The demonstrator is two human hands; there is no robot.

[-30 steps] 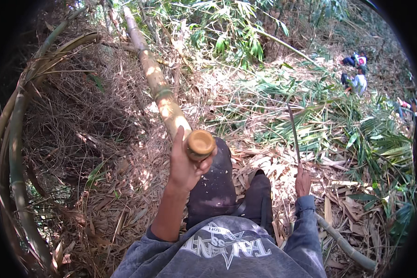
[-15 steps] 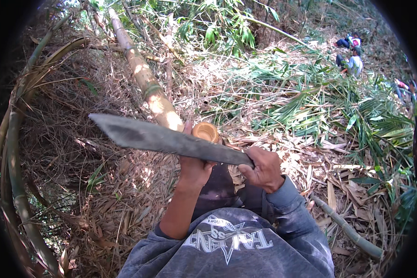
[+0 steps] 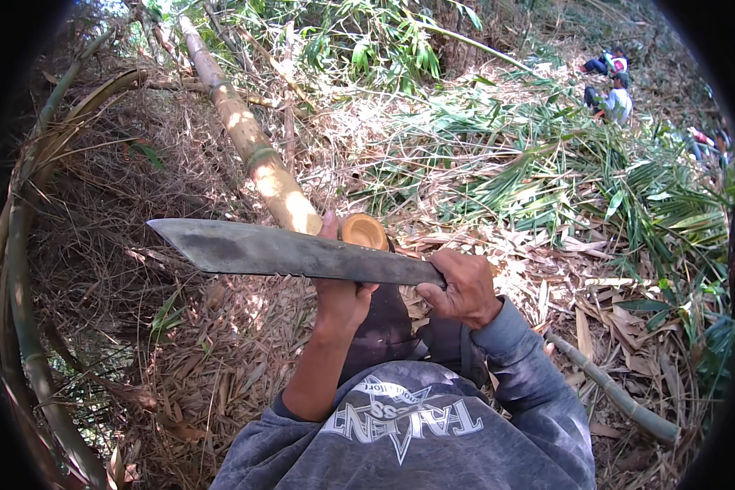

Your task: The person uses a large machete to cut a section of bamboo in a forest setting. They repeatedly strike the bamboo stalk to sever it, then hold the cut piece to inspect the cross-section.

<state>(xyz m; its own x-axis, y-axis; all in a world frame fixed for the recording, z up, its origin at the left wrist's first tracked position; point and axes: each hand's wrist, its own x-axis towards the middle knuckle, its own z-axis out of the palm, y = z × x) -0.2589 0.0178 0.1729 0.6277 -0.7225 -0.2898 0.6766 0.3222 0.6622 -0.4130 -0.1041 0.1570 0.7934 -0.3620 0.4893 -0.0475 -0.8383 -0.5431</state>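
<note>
Two hands engaged — left hand point(image 3: 340, 296) clenched around cut bamboo pole point(image 3: 263, 167); right hand point(image 3: 464, 287) grasping machete point(image 3: 286, 251), blade raised, stroke not yet delivered.

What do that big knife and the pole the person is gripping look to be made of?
The knife blade looks like dull grey metal, probably steel: flat, matte and blotchy, with no shine. The pole appears to be bamboo: a yellow-green stalk with ringed joints and a hollow, pale orange cut end. The right hand covers the knife's handle, so its material cannot be told.
</note>
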